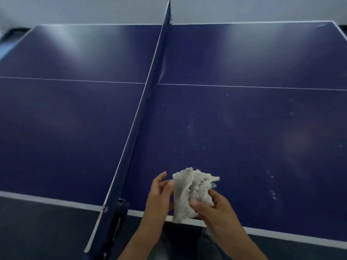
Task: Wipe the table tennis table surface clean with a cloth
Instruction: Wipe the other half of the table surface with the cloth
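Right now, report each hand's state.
Left hand: fingers touch the white cloth; grip cannot be told.
Right hand: grips the white cloth.

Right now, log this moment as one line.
stage: readying cloth | white cloth: bunched, at near edge | right hand: grips cloth | left hand: touches cloth | table tennis table: pale specks right of net

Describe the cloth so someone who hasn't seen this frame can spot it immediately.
Start at the blue table tennis table, split by its net. On the half right of the net, above the near white edge, two hands meet: the right hand grips the cloth, the left hand beside it. It is the only pale, crumpled, knitted-looking thing.
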